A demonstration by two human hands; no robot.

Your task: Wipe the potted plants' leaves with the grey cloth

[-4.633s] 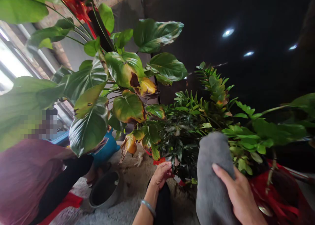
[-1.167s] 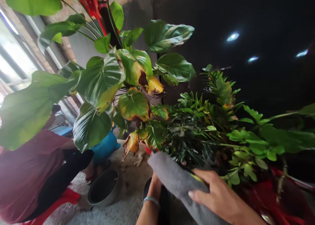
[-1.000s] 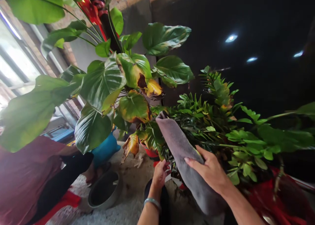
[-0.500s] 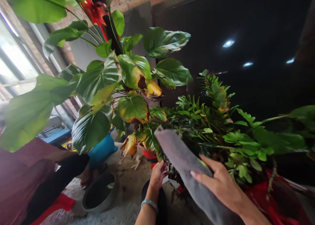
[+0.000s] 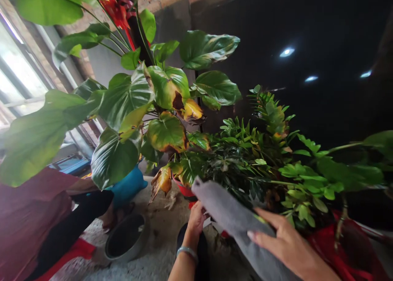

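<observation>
The left hand point(image 5: 196, 219) is partly hidden behind the grey cloth point(image 5: 227, 209), so I cannot tell what its fingers do. The right hand point(image 5: 285, 244), wrist cut off at the frame edge, keeps its fingers pressed together on the cloth, which lies over the dark-leaved plant point(image 5: 233, 170). Left of the cloth are one red pot point(image 5: 184, 189), mostly hidden by leaves, and one metal bowl point(image 5: 124, 242), its contents unclear.
</observation>
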